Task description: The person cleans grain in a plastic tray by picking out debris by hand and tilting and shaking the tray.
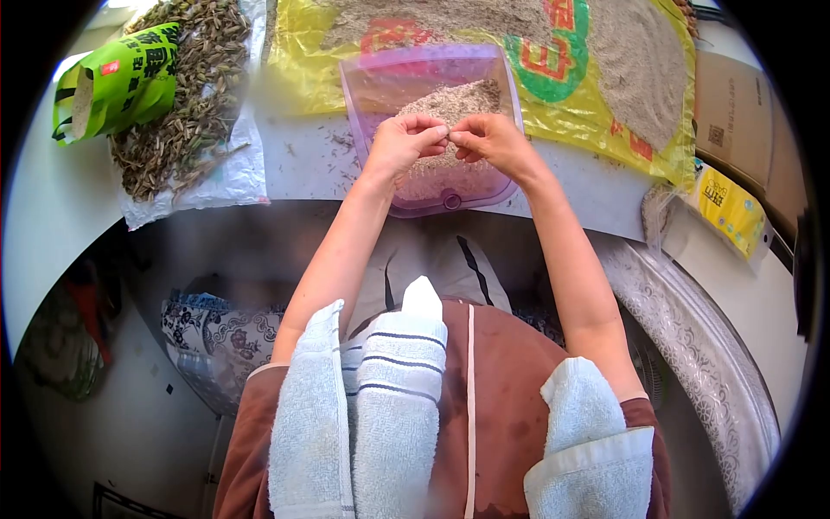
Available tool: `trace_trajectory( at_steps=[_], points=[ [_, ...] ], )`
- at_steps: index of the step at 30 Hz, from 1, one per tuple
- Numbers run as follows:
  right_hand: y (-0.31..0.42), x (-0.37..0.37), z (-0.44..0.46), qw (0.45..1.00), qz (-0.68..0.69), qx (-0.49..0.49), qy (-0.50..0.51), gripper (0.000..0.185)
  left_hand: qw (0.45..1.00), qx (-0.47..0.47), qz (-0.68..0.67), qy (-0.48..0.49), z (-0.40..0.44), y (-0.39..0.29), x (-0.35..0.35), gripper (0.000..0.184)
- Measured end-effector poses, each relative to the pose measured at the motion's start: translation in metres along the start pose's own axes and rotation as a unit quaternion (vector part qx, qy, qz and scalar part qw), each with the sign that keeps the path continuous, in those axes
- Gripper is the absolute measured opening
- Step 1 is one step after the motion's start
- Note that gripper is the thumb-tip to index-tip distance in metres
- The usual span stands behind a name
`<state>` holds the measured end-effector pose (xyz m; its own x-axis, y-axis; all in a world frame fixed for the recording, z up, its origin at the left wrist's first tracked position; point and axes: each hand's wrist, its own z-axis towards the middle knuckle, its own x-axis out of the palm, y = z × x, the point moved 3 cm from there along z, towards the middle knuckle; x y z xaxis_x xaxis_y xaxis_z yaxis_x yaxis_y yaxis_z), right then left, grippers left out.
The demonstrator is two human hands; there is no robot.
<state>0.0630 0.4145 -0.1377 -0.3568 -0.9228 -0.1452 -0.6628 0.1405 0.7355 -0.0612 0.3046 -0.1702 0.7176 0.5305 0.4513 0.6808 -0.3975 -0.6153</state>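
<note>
Over a translucent purple tray, both hands meet with fingertips pinched together. My left hand and my right hand hold something small between them, too small to make out. Beneath them in the tray lies a heap of pale, grainy material, partly hidden by the hands. The tray's near edge, with a round purple knob, reaches the front edge of the white table.
Dried brown pods cover a white plastic bag at left, beside a green packet. Behind and right, a yellow sack bears sandy material. A yellow package and cardboard box stand at right.
</note>
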Motion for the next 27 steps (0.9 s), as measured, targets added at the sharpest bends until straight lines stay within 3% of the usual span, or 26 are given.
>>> trace_trajectory(
  at_steps=[4,7,10,14,15,18,19,22,26,27],
  points=[
    [-0.004,0.004,-0.001,0.996,0.061,-0.006,-0.057,0.02,0.999,0.01,-0.041,-0.014,-0.001,0.002,0.002,0.017],
    [-0.003,0.013,0.0,0.986,-0.049,-0.031,-0.155,0.014,0.999,-0.005,-0.022,-0.041,0.003,0.003,0.002,0.012],
    [0.004,0.024,-0.007,0.923,-0.228,-0.15,-0.271,0.014,0.994,-0.027,0.083,-0.07,0.009,0.0,0.008,0.012],
    [0.007,0.027,-0.006,0.886,-0.286,-0.175,-0.321,0.01,0.985,-0.051,0.157,-0.041,0.008,-0.001,0.015,0.018],
    [0.005,0.025,-0.005,0.884,-0.299,-0.19,-0.306,0.009,0.984,-0.049,0.163,-0.049,0.007,-0.001,0.014,0.021],
    [0.004,0.016,-0.003,0.877,-0.327,-0.229,-0.269,0.011,0.96,0.079,0.225,-0.144,0.01,0.003,-0.002,0.029],
    [0.006,0.015,-0.004,0.877,-0.328,-0.237,-0.259,0.012,0.956,0.089,0.242,-0.136,0.009,0.003,-0.002,0.036],
    [0.018,0.013,-0.01,0.893,-0.325,-0.196,-0.24,0.013,0.998,0.022,0.042,0.05,0.004,0.014,0.017,0.035],
    [0.005,0.001,-0.003,0.952,-0.167,-0.153,-0.207,0.02,0.998,0.013,0.061,0.026,0.001,0.0,0.014,0.033],
    [0.013,-0.002,-0.007,0.966,-0.141,-0.111,-0.185,0.019,0.995,0.052,0.079,0.018,-0.001,-0.002,0.017,0.031]
  ],
)
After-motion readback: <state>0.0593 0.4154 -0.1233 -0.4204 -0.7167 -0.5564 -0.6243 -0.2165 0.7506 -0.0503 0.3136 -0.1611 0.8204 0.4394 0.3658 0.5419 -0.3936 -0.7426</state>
